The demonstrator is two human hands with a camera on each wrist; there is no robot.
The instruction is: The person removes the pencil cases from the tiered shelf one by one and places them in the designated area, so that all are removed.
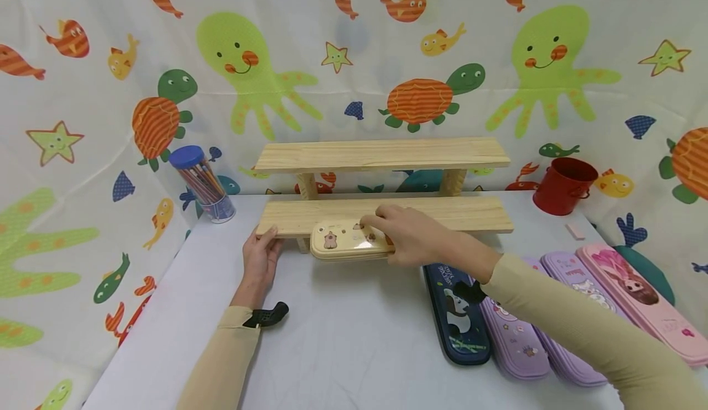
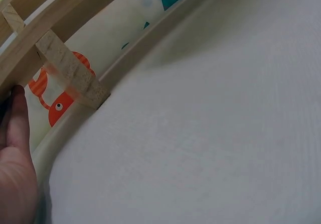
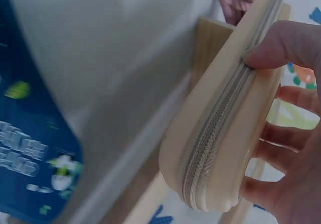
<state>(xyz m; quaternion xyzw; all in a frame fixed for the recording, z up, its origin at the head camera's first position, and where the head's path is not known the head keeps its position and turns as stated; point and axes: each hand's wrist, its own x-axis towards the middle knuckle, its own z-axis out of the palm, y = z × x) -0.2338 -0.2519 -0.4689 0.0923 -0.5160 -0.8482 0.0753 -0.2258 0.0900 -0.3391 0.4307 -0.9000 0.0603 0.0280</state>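
Observation:
My right hand (image 1: 415, 235) grips a cream pencil case (image 1: 348, 245) with small bear-like pictures on its lid. In the right wrist view the thumb presses on its zipper (image 3: 205, 148) side and the other fingers lie along the opposite side. The case is at the front edge of the lower board (image 1: 470, 210) of a two-tier wooden shelf (image 1: 381, 155); its contact with the board cannot be told. At the lower board's left end, my left hand (image 1: 261, 261) holds the front corner, some fingers hidden. The left wrist view shows the left hand (image 2: 17, 153) against the board's edge.
On the right lie a navy panda pencil case (image 1: 459, 318), two purple cases (image 1: 517, 342) and a pink case (image 1: 641, 299), partly under my right forearm. A red bucket (image 1: 561, 185) and an eraser-like block (image 1: 575, 232) stand behind. A blue-lidded pencil tub (image 1: 201, 182) stands left.

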